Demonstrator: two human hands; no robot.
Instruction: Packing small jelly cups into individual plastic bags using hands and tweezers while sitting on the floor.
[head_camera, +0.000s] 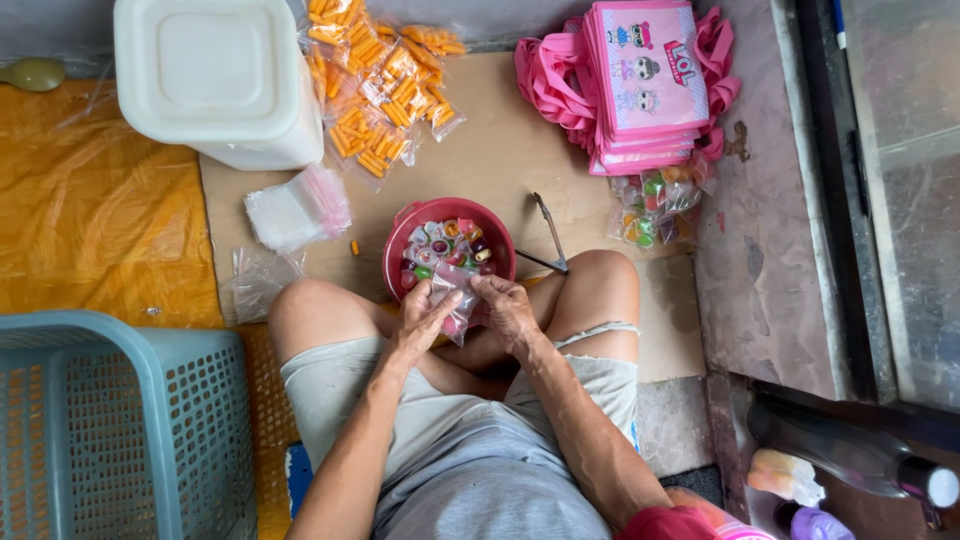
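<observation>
Your grey shirt fills the bottom of the view, with both forearms running up from it to meet over your crossed legs. Between your 2 hands you hold a small clear plastic bag (456, 300), pinched at its mouth from either side. Your left hand (420, 318) is curled, its thumb and fingertips closed on the bag's left edge; your right hand (507, 308) is likewise closed on the right edge, fingers bent over the top. The bag hangs between them, just at the near rim of a red bowl (400, 240), and some pink and coloured pieces show through its film.

Inside the bowl lie many small jelly cups (447, 245) in mixed colours, directly beyond your fingertips. Metal tongs (550, 240) rest on the cardboard just right of the bowl, near your right knee. Left of the bowl sits a stack of empty clear bags (295, 208). Farther up are packets of orange snack sticks (385, 85) beside a white lidded tub (215, 75). Pink printed bags (640, 80) are piled at upper right, with filled jelly packets (655, 205) just below them. At lower left stands a blue plastic basket (120, 420).
</observation>
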